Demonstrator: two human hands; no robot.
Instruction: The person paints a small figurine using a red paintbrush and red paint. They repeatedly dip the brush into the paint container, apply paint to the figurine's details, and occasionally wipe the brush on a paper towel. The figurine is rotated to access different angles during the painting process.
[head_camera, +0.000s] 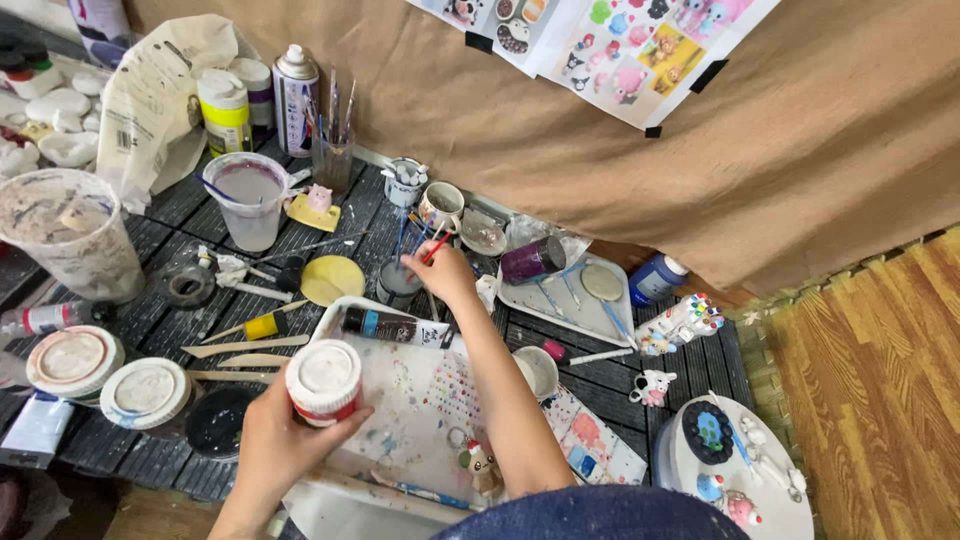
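Note:
My left hand (275, 440) grips a small white jar with a red band (323, 383) and a paint-smeared lid, held above the left edge of a white palette tray (420, 400). My right hand (440, 272) reaches forward and pinches a thin red-handled brush (436, 247), its tip down at a small dark water cup (397, 284). A dark paint tube (395, 327) lies on the tray's far edge. A small painted figurine (484, 466) stands on the tray near my body.
A dark slatted table (150, 320) holds a large smeared cup (70, 235), a clear cup of cloudy water (248, 205), two lidded tubs (110, 375), wooden sticks, a yellow disc (332, 279), a second tray (570, 290), small painted figurines (680, 325) and a round stand (745, 460). Brown cloth hangs behind.

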